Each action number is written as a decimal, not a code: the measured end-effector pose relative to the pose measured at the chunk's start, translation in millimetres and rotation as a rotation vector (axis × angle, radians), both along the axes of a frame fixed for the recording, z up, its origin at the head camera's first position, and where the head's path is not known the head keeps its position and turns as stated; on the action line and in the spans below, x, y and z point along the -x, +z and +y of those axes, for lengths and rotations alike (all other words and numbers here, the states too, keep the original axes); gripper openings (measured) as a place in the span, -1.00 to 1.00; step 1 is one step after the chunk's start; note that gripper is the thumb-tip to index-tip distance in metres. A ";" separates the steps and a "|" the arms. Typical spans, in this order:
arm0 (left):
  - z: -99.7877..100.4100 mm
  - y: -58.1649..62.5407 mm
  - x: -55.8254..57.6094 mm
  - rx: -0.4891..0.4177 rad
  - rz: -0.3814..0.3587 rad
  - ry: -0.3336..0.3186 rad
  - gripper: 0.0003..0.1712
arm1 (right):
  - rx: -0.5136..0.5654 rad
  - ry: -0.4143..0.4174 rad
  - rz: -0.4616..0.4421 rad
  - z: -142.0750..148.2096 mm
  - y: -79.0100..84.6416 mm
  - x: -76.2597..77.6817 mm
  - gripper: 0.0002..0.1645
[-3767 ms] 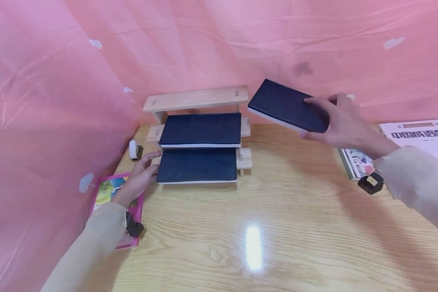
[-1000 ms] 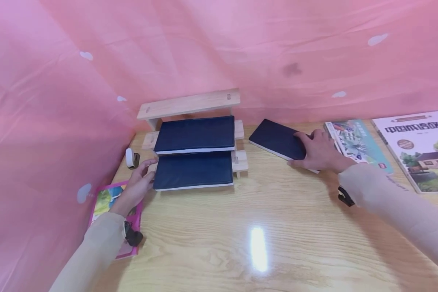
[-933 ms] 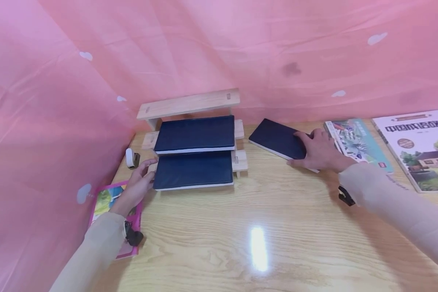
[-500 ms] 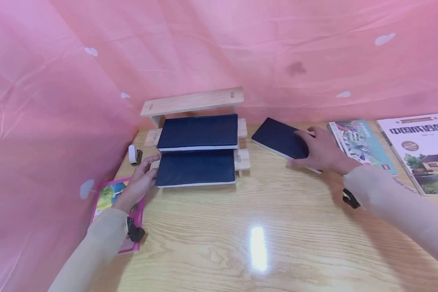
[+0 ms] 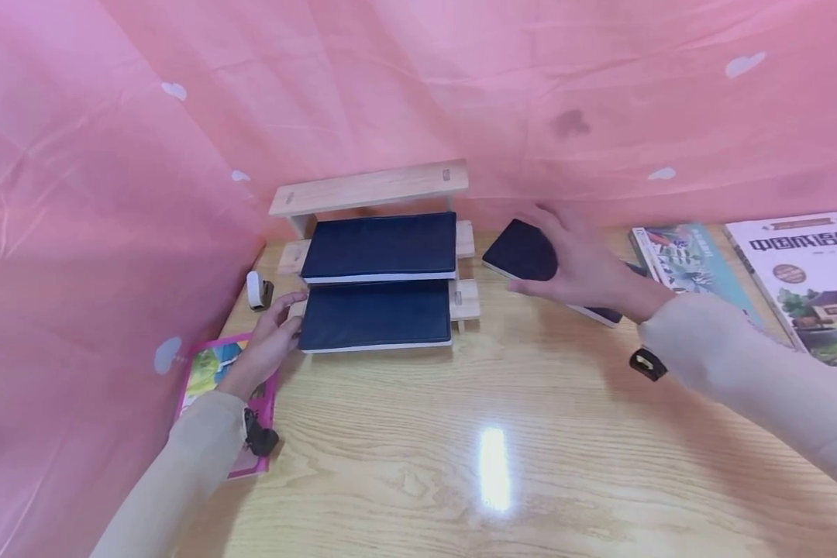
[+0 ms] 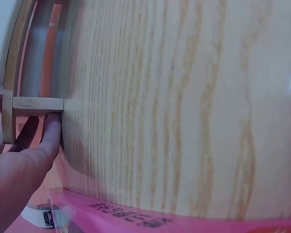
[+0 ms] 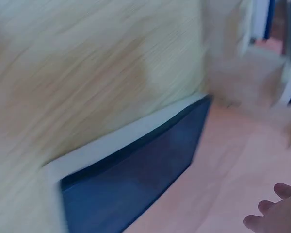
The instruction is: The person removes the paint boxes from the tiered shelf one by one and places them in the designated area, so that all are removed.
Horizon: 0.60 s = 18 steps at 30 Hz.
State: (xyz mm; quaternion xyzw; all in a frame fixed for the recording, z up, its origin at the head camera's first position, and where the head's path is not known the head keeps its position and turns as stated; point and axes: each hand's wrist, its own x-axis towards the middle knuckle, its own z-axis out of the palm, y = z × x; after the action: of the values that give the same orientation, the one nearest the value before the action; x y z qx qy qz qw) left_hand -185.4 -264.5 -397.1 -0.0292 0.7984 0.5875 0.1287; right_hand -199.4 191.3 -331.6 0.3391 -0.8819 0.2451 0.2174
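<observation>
A small wooden tiered rack (image 5: 370,188) stands at the back left, its top board bare. Dark blue notebooks lie on its two lower steps, the upper notebook (image 5: 380,246) just behind the lower notebook (image 5: 375,315). My left hand (image 5: 265,346) grips the left end of the lowest step; in the left wrist view its fingers curl round the wooden end (image 6: 38,104). A third dark notebook (image 5: 519,249) lies slantwise on the table right of the rack. My right hand (image 5: 580,260) hovers over it, fingers spread, holding nothing; the right wrist view shows the notebook (image 7: 140,170) apart from the fingertips.
Right of the loose notebook lie a teal picture book (image 5: 697,260) and a large white-covered book (image 5: 802,287). A pink-bordered book (image 5: 261,457) is under my left forearm. A small white-and-black stapler-like object (image 5: 256,291) sits by the left curtain. A pink curtain (image 5: 600,101) hangs behind.
The notebook my right hand held in the air now lies on the table. My right hand has let go of it and moved up and leftward. The left hand stays on the rack.
</observation>
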 end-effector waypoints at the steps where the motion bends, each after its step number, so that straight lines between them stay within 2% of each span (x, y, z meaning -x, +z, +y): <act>1: -0.8 -0.6 0.1 -0.003 0.004 0.003 -0.50 | 0.008 0.022 -0.007 -7.7 2.3 -0.1 0.15; 7: -2.6 -3.2 0.0 -0.026 0.010 0.016 -0.50 | 0.006 0.098 -0.086 -48.7 13.6 3.3 0.12; 14: 0.8 -3.8 1.3 -0.062 0.001 0.024 -0.49 | -0.051 0.106 -0.185 -77.7 19.0 10.3 0.10; 18: -0.9 -2.1 0.5 -0.041 0.007 0.030 -0.49 | -0.070 0.135 -0.197 -91.4 19.7 17.1 0.09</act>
State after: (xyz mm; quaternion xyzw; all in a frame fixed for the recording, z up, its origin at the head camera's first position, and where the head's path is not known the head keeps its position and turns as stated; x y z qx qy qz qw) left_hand -185.9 -265.4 -399.2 -0.0366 0.7861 0.6057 0.1177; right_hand -216.5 99.9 -312.0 0.3791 -0.8822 0.2604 0.1007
